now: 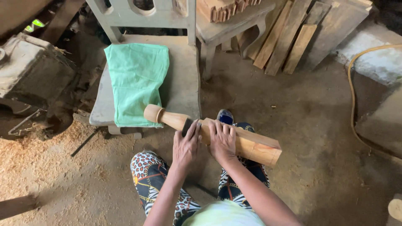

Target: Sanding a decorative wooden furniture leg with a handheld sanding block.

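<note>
**Both palms down on the turned leg**

Big stuff first: grey chair (184,79) in front of me with a green cloth (136,81) draped over the seat, planks (289,37) stacked behind. The wooden leg (251,144) lies across my knees, its round end reaching the chair edge so it's propped. My left hand (186,146) and right hand (222,141) lie flat on it, fingers spread, pressing rather than gripping.

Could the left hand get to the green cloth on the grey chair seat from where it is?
Probably yes: the left hand rests on the turned wooden leg, and the green cloth lies just beyond with nothing between.
</note>
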